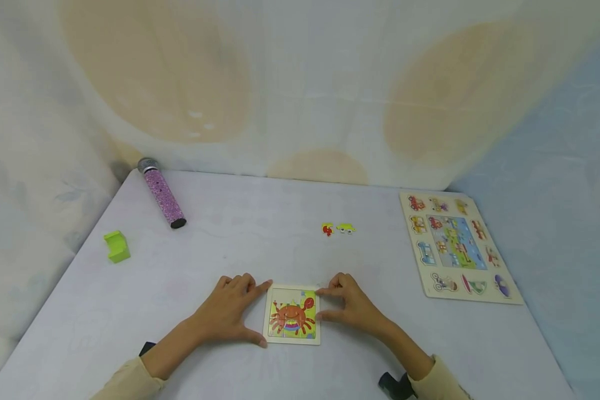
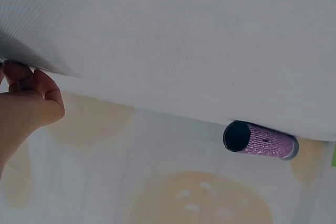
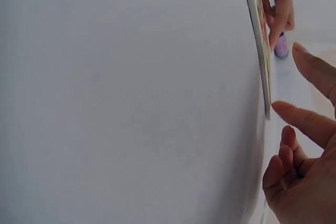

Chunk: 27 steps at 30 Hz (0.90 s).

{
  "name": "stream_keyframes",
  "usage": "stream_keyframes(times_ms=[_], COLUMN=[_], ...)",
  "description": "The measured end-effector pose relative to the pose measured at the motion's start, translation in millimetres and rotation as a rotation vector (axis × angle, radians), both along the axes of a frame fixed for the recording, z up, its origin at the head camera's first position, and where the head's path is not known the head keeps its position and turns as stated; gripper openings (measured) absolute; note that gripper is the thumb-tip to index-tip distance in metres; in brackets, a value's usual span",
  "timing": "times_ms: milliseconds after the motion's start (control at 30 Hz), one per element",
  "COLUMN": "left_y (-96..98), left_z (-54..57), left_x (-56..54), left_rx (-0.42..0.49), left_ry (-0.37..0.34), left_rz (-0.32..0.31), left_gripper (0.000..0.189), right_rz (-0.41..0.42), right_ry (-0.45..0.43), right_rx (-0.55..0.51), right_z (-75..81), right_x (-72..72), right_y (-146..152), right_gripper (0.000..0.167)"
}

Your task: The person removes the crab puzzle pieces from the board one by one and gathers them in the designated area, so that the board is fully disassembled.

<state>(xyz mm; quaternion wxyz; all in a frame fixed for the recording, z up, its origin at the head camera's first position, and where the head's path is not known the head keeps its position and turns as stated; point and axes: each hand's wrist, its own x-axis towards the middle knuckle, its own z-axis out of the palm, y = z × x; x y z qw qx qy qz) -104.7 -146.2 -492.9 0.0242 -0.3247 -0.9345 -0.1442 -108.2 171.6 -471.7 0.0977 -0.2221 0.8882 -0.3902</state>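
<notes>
A small square crab puzzle (image 1: 292,316) in a pale wooden frame lies flat on the white table, with an orange crab on a yellow-green ground. My left hand (image 1: 230,314) spans its left side, index fingertip right at the upper corner and thumb at the lower one. On the opposite side, my right hand (image 1: 352,305) has its index finger and thumb extended to the right edge, its other fingers curled in. The right wrist view shows the puzzle nearly edge-on, with the right hand (image 3: 307,166) beside it and an index fingertip at the frame.
Beyond the puzzle lie two small loose pieces, one red and yellow (image 1: 327,229), one yellow-green (image 1: 346,228). A glittery purple microphone (image 1: 164,194) lies back left, with a lime-green block (image 1: 117,246) nearer. A larger picture puzzle board (image 1: 460,286) occupies the right side. Patterned cloth hangs behind.
</notes>
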Motion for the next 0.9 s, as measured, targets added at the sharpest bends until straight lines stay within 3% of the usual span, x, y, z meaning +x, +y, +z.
stream_keyframes(times_ms=[233, 533, 900], left_y=[0.0, 0.7, -0.1], left_z=[2.8, 5.7, 5.0], left_x=[0.1, 1.4, 0.9], left_rx=[-0.013, -0.028, -0.032], left_ry=[-0.013, -0.03, -0.037], left_rz=[0.004, 0.014, 0.007], left_gripper=[0.119, 0.117, 0.119], right_rz=[-0.045, 0.017, -0.07], right_ry=[0.009, 0.058, -0.018], right_rx=[0.041, 0.213, 0.113], right_z=[3.3, 16.6, 9.3], right_x=[11.1, 19.0, 19.7], right_y=[-10.2, -22.5, -24.7], right_gripper=[0.065, 0.081, 0.074])
